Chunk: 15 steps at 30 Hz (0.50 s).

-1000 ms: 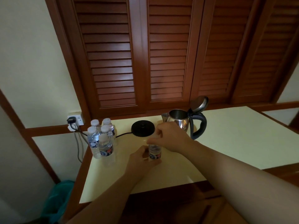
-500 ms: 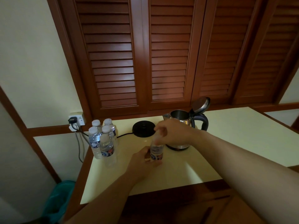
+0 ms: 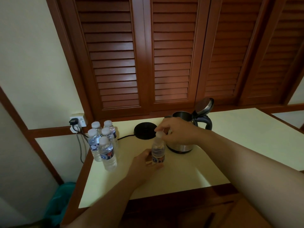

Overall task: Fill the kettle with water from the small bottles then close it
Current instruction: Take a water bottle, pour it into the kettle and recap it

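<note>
Landmark = kettle (image 3: 184, 142), steel w/ black handle, standing on the pale surface (image 3: 230, 145), lid tipped up & open at its back. Far left of kettle: wall socket (image 3: 77, 123) w/ a plug in it, cord hanging down. Nearer, still left of kettle: cluster of 5 capped small bottles (image 3: 105, 145), upright, touching or nearly so, at the surface's left edge. Just left of kettle: round black base (image 3: 144, 130), apart from kettle, cord running off toward the socket. In front-left of kettle: left hand (image 3: 144, 163), fingers wrapped round lower body of one small bottle (image 3: 158, 153), upright on the surface, just beside kettle. Over it, overlapping kettle's front: right hand (image 3: 177, 132), fingers pinched on the white cap (image 3: 159, 133) at bottle's top. Can't tell if cap is still seated.
</note>
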{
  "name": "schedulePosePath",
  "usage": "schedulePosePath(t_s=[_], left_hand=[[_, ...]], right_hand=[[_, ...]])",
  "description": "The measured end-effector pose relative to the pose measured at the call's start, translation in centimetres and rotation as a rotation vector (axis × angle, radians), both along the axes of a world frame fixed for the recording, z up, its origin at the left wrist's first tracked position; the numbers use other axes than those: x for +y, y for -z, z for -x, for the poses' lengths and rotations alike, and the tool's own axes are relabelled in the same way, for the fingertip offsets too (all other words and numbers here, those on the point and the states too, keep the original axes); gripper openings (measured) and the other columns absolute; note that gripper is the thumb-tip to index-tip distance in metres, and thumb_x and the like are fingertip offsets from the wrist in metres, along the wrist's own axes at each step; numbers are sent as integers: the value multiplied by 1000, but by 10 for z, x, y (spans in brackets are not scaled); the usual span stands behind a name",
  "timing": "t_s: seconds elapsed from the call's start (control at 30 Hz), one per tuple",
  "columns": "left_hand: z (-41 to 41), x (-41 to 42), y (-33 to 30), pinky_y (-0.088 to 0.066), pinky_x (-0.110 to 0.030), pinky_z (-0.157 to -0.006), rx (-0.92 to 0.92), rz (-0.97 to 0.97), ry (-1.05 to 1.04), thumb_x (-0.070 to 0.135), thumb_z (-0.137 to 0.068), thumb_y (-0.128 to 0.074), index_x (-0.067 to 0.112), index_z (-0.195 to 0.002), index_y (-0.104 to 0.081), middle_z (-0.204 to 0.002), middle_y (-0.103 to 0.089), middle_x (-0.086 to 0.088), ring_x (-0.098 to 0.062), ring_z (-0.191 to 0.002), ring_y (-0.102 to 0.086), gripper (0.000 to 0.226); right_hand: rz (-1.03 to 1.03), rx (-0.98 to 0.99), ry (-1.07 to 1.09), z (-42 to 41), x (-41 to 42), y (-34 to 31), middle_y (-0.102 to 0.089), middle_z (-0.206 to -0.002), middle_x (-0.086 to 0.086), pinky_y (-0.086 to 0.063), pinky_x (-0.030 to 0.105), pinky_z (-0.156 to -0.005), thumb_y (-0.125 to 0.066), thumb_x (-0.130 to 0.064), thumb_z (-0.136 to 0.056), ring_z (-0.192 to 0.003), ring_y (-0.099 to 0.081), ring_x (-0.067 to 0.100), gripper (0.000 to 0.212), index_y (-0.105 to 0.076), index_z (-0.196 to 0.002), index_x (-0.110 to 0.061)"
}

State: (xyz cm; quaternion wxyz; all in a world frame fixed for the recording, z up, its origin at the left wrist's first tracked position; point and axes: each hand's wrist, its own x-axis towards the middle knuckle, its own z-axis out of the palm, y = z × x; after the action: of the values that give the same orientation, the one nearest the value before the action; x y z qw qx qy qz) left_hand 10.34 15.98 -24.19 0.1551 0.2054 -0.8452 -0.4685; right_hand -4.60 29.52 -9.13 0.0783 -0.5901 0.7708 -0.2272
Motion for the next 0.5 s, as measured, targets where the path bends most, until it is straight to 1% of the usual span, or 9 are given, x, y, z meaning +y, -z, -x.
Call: schedulePosePath(t_s=[0.07,0.13,0.17,0.23,0.27,0.33,0.37,0.43,0.5], left_hand=[[1,-1,1,-53,-16,-89,10,5,-10,41,-80,-87,39,-122,-60,-110,-68,25,4,-107,-65,50],[2,-1,1,-55,-21,-94,15,13,-11,42,-79,-87,35,-126,-61,-116,-69,20,0,-109,-66,54],[2,0,1,-54,-19,-93,20,11,-10,41,-79,-87,33,-129,-60,-119,-69,18,-2,-110,-66,57],[1,3,-1,-51,-9,-86,37,-5,-13,39,-79,-88,32,-131,-57,-121,-67,18,-1,-110,-64,61],[1,5,-2,-49,-6,-81,47,-10,-19,38,-79,-88,34,-132,-55,-121,-65,20,1,-109,-63,63],[3,8,-3,-48,-4,-78,72,-5,-35,36,-79,-88,35,-132,-53,-117,-64,24,10,-105,-62,64],[4,9,-4,-48,-2,-78,85,0,-40,35,-79,-88,35,-131,-53,-115,-64,25,14,-103,-61,63],[6,10,-3,-49,-2,-78,97,2,-48,33,-80,-88,36,-128,-55,-112,-67,24,19,-101,-61,58],[7,10,-1,-53,-8,-83,112,12,-57,34,-80,-87,36,-125,-57,-112,-69,21,16,-102,-63,54]], right_hand=[[34,-1,61,8,9,3,-67,-106,-7,-48,22,-79,-66,-29,-99,-94,-63,6,25,-73,-121,-20],[49,-1,133,16,23,14,-68,-95,-8,-49,23,-75,-66,-29,-98,-87,-64,8,19,-75,-112,-19],[45,-11,161,20,31,23,-69,-92,-6,-53,27,-74,-66,-31,-98,-86,-65,10,18,-75,-108,-19],[28,-36,196,26,46,44,-71,-93,-2,-57,36,-78,-68,-32,-95,-85,-66,13,18,-74,-102,-16],[7,-48,219,26,52,54,-71,-94,-4,-57,34,-78,-70,-32,-94,-86,-66,9,15,-74,-102,-19],[-17,-69,251,25,62,75,-68,-89,-12,-53,28,-74,-71,-33,-94,-82,-64,2,3,-71,-93,-31],[-24,-74,263,23,65,84,-66,-85,-13,-52,27,-73,-69,-34,-94,-79,-63,1,6,-68,-88,-34],[-74,-65,276,20,68,98,-67,-88,-12,-55,30,-77,-68,-32,-94,-80,-63,3,2,-69,-92,-31],[-106,-36,289,17,69,108,-69,-102,-10,-56,34,-86,-68,-29,-93,-91,-65,6,14,-72,-106,-25]])
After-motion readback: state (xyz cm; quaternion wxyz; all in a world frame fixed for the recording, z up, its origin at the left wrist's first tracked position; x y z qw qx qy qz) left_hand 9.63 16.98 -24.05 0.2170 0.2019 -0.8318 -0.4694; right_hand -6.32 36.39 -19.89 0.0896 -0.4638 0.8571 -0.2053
